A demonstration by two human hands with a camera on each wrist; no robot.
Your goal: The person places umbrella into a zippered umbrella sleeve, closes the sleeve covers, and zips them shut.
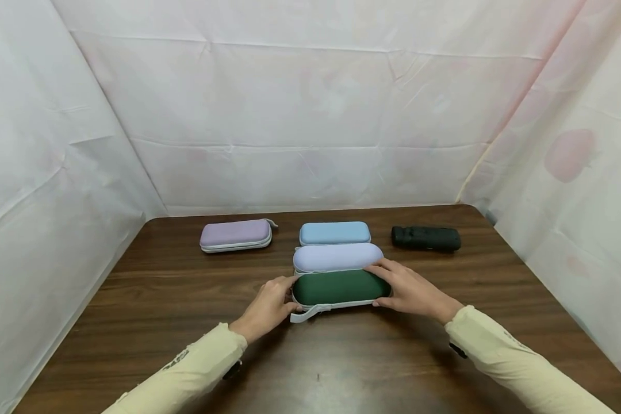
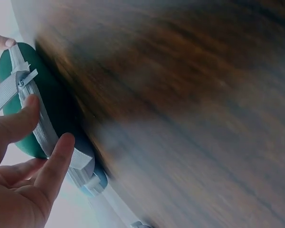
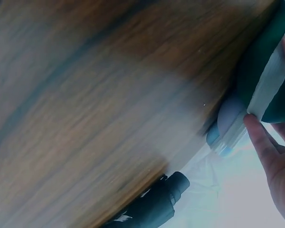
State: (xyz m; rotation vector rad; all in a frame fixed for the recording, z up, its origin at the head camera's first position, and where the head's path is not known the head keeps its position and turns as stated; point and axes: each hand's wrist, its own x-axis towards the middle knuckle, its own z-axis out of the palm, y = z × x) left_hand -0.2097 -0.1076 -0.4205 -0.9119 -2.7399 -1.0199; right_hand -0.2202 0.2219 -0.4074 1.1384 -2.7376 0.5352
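Observation:
A dark green zip case [image 1: 341, 288] with a pale zip band and a grey strap [image 1: 309, 313] lies across the near middle of the table. My left hand [image 1: 270, 305] grips its left end, and in the left wrist view the thumb [image 2: 31, 111] sits along the zip band. At the right end my right hand [image 1: 406, 289] holds the same case, fingers over the top and thumb at the front edge. Directly behind it is a lavender case [image 1: 337, 257], partly hidden by the green one. Behind that sits a light blue case [image 1: 334, 233].
A purple zip case [image 1: 236, 235] with a grey zip edge lies at the back left. To the back right is a black folded umbrella [image 1: 426, 238]. Pale sheeting [image 1: 310, 115] hangs behind and beside the brown wooden table [image 1: 160, 299].

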